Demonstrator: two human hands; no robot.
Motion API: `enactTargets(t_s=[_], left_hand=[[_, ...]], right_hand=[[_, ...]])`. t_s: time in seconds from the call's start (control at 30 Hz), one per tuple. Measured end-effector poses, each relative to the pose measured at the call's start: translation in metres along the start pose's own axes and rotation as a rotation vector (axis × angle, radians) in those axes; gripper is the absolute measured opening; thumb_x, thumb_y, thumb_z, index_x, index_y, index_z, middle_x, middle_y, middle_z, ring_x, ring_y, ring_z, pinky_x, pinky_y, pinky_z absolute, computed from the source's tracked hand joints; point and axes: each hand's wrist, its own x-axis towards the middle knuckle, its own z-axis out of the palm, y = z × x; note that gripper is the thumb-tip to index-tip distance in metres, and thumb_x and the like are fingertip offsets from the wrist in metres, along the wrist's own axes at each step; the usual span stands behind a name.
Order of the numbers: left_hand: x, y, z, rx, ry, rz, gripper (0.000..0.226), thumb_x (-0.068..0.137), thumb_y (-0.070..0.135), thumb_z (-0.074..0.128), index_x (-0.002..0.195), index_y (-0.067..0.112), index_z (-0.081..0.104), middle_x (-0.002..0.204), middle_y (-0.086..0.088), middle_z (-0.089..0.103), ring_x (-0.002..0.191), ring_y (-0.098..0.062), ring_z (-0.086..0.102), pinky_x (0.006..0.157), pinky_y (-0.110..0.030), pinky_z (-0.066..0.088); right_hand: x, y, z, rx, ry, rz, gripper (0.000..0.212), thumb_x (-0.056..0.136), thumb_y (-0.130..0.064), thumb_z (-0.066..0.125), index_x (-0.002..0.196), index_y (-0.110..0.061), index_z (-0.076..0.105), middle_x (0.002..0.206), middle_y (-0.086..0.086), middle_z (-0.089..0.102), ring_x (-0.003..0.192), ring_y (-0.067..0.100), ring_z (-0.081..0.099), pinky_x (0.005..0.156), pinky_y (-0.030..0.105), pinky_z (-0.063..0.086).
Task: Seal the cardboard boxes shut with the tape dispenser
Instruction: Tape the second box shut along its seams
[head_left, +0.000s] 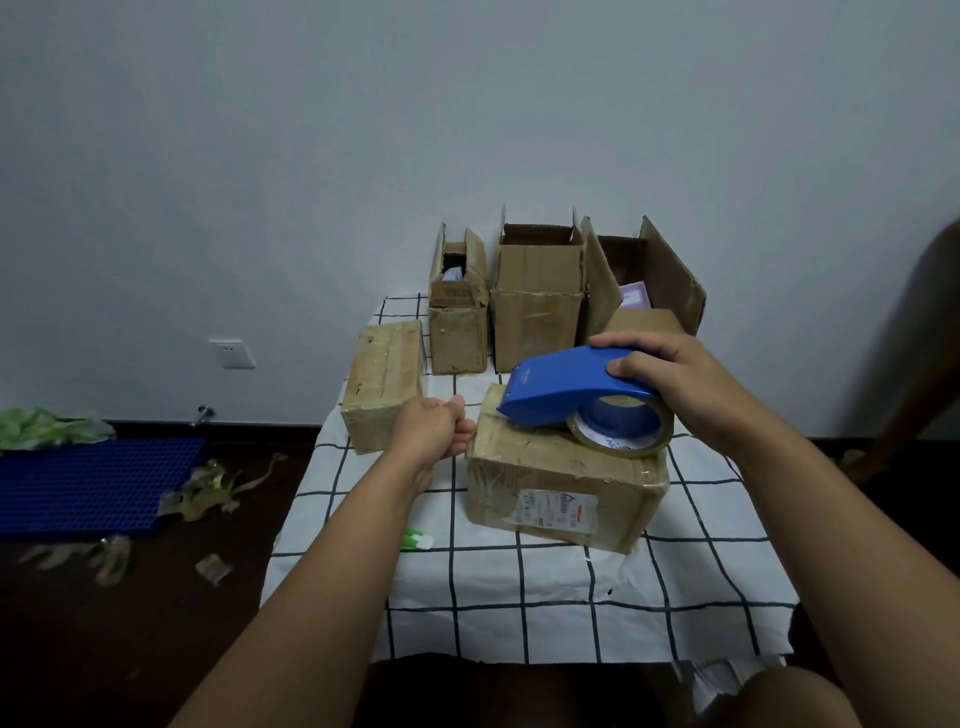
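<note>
On a desk (519, 597) draped in a white grid-patterned cloth, a closed cardboard box (561, 483) is seen from the head camera with a blue tape dispenser (566, 389) set on its top face. The dispenser is gripped from above by the right hand (680, 395), fingers (623, 343) wrapped over the rear of the blue shell, the roll of brown tape (623, 431) hanging beneath at the box's right end. The cutter nose is pointed left and rests at or just above the lid near the far-left corner; actual contact cannot be confirmed. The left hand (436, 431) is loosely curled at the box's left edge, fingers closed toward the palm; whether a tape end is pinched there cannot be told. The dispenser's long axis runs along the box's length, so the coming stroke is judged to travel along the top seam, with the left hand nearer the tape's start and placed to steady the box. A taped box (384, 384) lies just left, and three open-flapped boxes (535, 301) wait behind, against the wall. Discarded tape strips (208, 493) are scattered on the floor.
</note>
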Motion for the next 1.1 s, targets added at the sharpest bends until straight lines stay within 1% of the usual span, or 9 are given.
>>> enactTargets(t_s=[0.2, 0.4, 0.53, 0.63, 0.7, 0.87, 0.93, 1.03, 1.1], left_hand=[[0.003, -0.01, 0.002, -0.002, -0.05, -0.021, 0.03, 0.101, 0.021, 0.053, 0.073, 0.01, 0.059, 0.055, 0.002, 0.054, 0.044, -0.007, 0.047, 0.049, -0.021, 0.043], [0.004, -0.018, 0.004, 0.009, -0.1, -0.044, 0.037, 0.1, 0.025, 0.053, 0.065, 0.014, 0.054, 0.057, 0.0, 0.05, 0.051, -0.011, 0.043, 0.056, -0.025, 0.041], [0.001, -0.017, 0.011, 0.053, -0.099, -0.064, 0.034, 0.1, 0.033, 0.053, 0.073, 0.013, 0.059, 0.073, -0.007, 0.06, 0.073, -0.024, 0.051, 0.073, -0.037, 0.045], [-0.003, -0.017, 0.017, 0.037, -0.078, -0.136, 0.035, 0.1, 0.039, 0.047, 0.094, 0.009, 0.065, 0.094, -0.013, 0.068, 0.092, -0.029, 0.062, 0.088, -0.043, 0.05], [-0.006, -0.018, 0.019, -0.058, -0.123, -0.2, 0.033, 0.1, 0.035, 0.046, 0.099, 0.013, 0.07, 0.095, -0.011, 0.071, 0.091, -0.027, 0.064, 0.082, -0.04, 0.052], [-0.007, -0.028, 0.014, -0.26, -0.269, -0.312, 0.036, 0.096, 0.026, 0.049, 0.07, 0.023, 0.073, 0.075, -0.002, 0.069, 0.079, -0.019, 0.063, 0.075, -0.034, 0.051], [-0.009, -0.023, 0.016, -0.151, -0.184, -0.244, 0.03, 0.098, 0.023, 0.047, 0.075, 0.018, 0.066, 0.072, -0.002, 0.065, 0.072, -0.017, 0.057, 0.064, -0.03, 0.046], [-0.013, -0.016, 0.018, 0.152, 0.161, 0.134, 0.02, 0.1, 0.026, 0.043, 0.093, 0.017, 0.059, 0.094, -0.003, 0.063, 0.076, -0.01, 0.052, 0.065, -0.026, 0.04], [-0.025, -0.014, 0.017, 0.283, 0.112, 0.379, 0.031, 0.1, 0.038, 0.045, 0.125, 0.023, 0.057, 0.121, 0.006, 0.061, 0.096, -0.003, 0.055, 0.073, -0.019, 0.041]], right_hand=[[-0.002, 0.004, 0.0, -0.011, 0.012, -0.011, 0.028, 0.097, -0.019, 0.06, 0.106, -0.041, 0.074, 0.114, -0.008, 0.065, 0.101, 0.015, 0.063, 0.079, 0.022, 0.052], [-0.002, 0.007, 0.001, 0.002, 0.028, -0.01, 0.029, 0.097, -0.016, 0.059, 0.105, -0.04, 0.074, 0.11, -0.013, 0.066, 0.101, 0.014, 0.063, 0.08, 0.022, 0.051], [-0.001, 0.01, 0.003, 0.011, 0.045, -0.01, 0.028, 0.097, -0.016, 0.059, 0.105, -0.038, 0.075, 0.113, -0.009, 0.067, 0.104, 0.016, 0.063, 0.085, 0.027, 0.052], [-0.001, 0.012, 0.005, 0.022, 0.063, -0.004, 0.028, 0.096, -0.017, 0.06, 0.105, -0.039, 0.075, 0.115, -0.007, 0.066, 0.106, 0.018, 0.062, 0.091, 0.034, 0.052], [-0.001, 0.013, 0.005, 0.032, 0.069, -0.001, 0.028, 0.096, -0.018, 0.059, 0.105, -0.039, 0.076, 0.116, -0.006, 0.066, 0.106, 0.019, 0.061, 0.091, 0.035, 0.052], [-0.004, 0.013, 0.006, 0.058, 0.077, -0.009, 0.029, 0.096, -0.016, 0.059, 0.103, -0.039, 0.075, 0.114, -0.008, 0.066, 0.104, 0.015, 0.062, 0.084, 0.027, 0.05], [-0.005, 0.013, 0.006, 0.056, 0.08, -0.01, 0.029, 0.097, -0.016, 0.059, 0.103, -0.039, 0.075, 0.113, -0.009, 0.066, 0.102, 0.014, 0.062, 0.083, 0.025, 0.049], [-0.005, 0.011, 0.007, 0.065, 0.089, -0.005, 0.028, 0.096, -0.016, 0.059, 0.104, -0.038, 0.075, 0.111, -0.011, 0.067, 0.101, 0.013, 0.063, 0.083, 0.023, 0.049], [-0.004, 0.011, 0.007, 0.072, 0.094, -0.007, 0.028, 0.096, -0.016, 0.059, 0.104, -0.037, 0.074, 0.112, -0.01, 0.066, 0.102, 0.014, 0.062, 0.087, 0.026, 0.05]])
